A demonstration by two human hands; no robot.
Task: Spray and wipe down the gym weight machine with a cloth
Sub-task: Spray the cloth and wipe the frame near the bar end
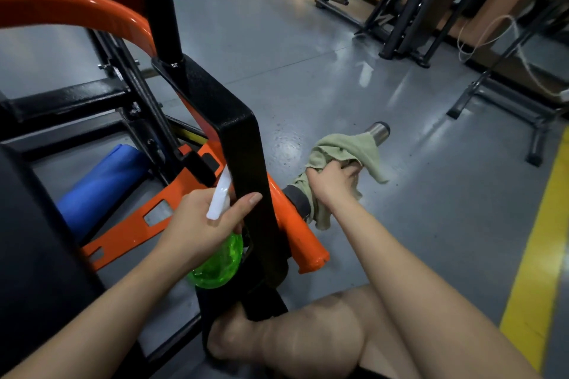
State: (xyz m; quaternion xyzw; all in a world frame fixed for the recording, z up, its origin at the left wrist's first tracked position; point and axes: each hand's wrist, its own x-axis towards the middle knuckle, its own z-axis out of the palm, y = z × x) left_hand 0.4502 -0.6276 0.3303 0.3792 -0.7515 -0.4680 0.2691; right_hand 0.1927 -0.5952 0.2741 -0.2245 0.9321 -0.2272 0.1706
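Reader: Where did the cloth [345, 151] lie?

Legend: Wrapped over the weight peg [380, 131], whose long axis ran from the orange arm [295, 224] away to the upper right, its bare steel tip showing beyond the cloth. The right hand [334, 181] clamped cloth to peg, fingers curled.

Reader: And the other hand?

Legend: The left hand [203, 224] gripped the green spray bottle [220, 261] beside the black upright [243, 163], apart from the peg. The right was nearer; further wiping would probably run outward along that axis.
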